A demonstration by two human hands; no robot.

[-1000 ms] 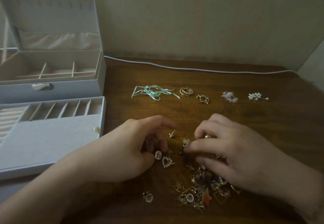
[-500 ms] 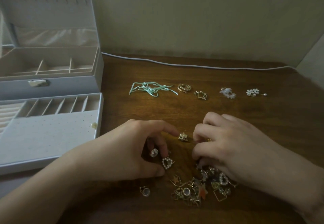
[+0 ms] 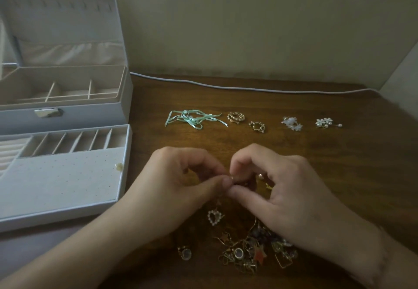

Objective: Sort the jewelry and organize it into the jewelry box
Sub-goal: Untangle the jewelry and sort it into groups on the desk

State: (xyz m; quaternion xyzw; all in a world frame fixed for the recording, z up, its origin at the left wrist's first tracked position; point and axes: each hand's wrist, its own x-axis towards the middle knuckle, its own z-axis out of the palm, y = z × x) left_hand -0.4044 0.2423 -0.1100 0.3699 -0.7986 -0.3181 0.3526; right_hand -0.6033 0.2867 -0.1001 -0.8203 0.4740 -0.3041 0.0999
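Sorting looks only begun: a mint-green ribbon (image 3: 194, 119), two gold rings (image 3: 236, 117) and two white flower pieces (image 3: 291, 123) lie in a row on the brown wooden table (image 3: 339, 164), while the tangled heap of gold trinkets (image 3: 248, 252) waits unsorted. The open grey jewelry box (image 3: 67, 117) holds almost nothing. Left hand (image 3: 176, 189) and right hand (image 3: 282, 193) meet fingertip to fingertip, pinched on one tiny gold piece (image 3: 232, 178).

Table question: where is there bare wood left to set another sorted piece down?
Free: the right side of the table, below the flower earrings, and the strip between the cable and the sorted row. Crowded: the jewelry pile under both hands.
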